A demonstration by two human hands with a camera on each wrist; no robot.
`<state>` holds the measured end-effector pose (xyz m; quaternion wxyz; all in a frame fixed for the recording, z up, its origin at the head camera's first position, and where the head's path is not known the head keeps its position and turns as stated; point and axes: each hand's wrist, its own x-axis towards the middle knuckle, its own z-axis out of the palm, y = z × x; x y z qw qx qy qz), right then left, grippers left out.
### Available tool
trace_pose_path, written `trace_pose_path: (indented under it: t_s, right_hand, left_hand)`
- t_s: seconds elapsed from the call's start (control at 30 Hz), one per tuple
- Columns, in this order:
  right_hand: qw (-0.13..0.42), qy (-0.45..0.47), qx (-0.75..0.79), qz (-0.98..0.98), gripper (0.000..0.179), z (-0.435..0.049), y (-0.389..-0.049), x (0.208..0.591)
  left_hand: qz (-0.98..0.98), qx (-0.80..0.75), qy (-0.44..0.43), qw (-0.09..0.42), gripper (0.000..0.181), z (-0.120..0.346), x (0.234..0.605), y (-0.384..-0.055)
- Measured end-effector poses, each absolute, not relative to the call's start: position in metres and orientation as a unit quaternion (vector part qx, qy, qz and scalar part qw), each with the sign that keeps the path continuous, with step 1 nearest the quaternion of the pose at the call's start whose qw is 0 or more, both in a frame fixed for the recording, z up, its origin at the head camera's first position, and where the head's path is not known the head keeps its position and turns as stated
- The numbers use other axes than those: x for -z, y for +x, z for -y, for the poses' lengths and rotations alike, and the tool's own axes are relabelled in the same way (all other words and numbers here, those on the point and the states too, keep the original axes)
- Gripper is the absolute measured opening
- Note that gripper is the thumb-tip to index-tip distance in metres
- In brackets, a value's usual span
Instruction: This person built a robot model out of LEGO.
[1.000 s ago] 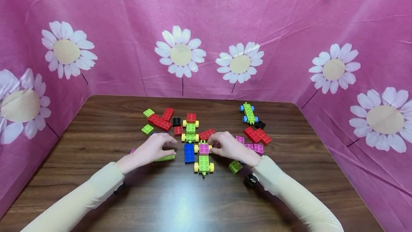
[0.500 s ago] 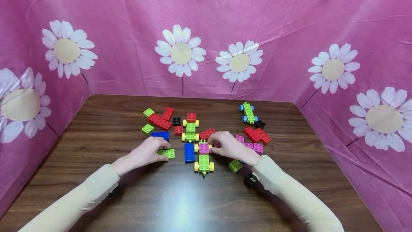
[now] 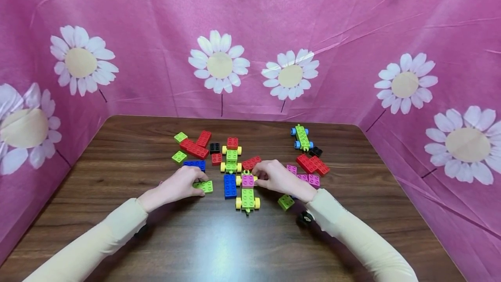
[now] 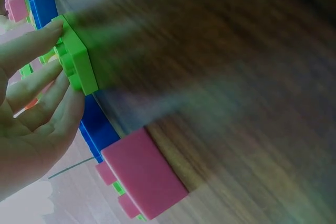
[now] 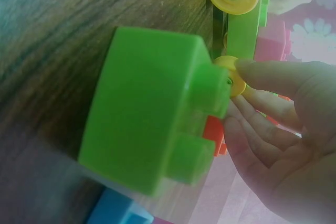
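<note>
My left hand (image 3: 176, 189) pinches a lime-green building brick (image 3: 205, 186) on the table between thumb and fingers; the left wrist view shows the thumb at one end of this brick (image 4: 77, 59). My right hand (image 3: 279, 178) holds a yellow wheel (image 5: 231, 72) of a lime toy car base (image 3: 248, 198), which bears a pink brick (image 3: 248, 180). Between the hands, a blue brick (image 3: 230, 186) lies along the car's left side. Just beyond is a second lime car base (image 3: 232, 156) with yellow wheels and a red brick (image 3: 232, 143) on it.
Red bricks (image 3: 194, 148), a blue brick (image 3: 194, 165) and small lime bricks (image 3: 179, 156) lie at the left. Pink bricks (image 3: 314, 180), red bricks (image 3: 313, 164) and a lime brick (image 3: 286, 202) lie around the right hand. A blue-wheeled car base (image 3: 302, 137) stands far right.
My left hand has moved slightly left and lowered onto the lime-green brick, with thumb and fingers now at its sides. My right hand stays at the toy car's wheel.
</note>
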<state>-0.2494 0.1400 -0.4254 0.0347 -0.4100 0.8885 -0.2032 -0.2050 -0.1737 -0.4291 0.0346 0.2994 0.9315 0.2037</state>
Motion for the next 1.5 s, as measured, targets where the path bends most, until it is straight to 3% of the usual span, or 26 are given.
trace_pose_path:
  t_s: [0.5, 0.97, 1.5]
  right_hand:
    - [0.001, -0.437, 0.197, -0.878, 0.014, -0.141, -0.248, 0.426]
    - [0.005, -0.43, 0.195, -0.881, 0.015, -0.14, -0.249, 0.426]
    - [0.004, -0.432, 0.199, -0.879, 0.015, -0.14, -0.249, 0.425]
  left_hand:
    - [-0.931, -0.191, 0.311, 0.009, 0.026, 0.168, 0.428, -0.206]
    - [-0.919, -0.214, 0.332, -0.012, 0.029, 0.13, 0.399, -0.211]
    - [-0.904, -0.247, 0.348, 0.022, 0.026, 0.082, 0.391, -0.212]
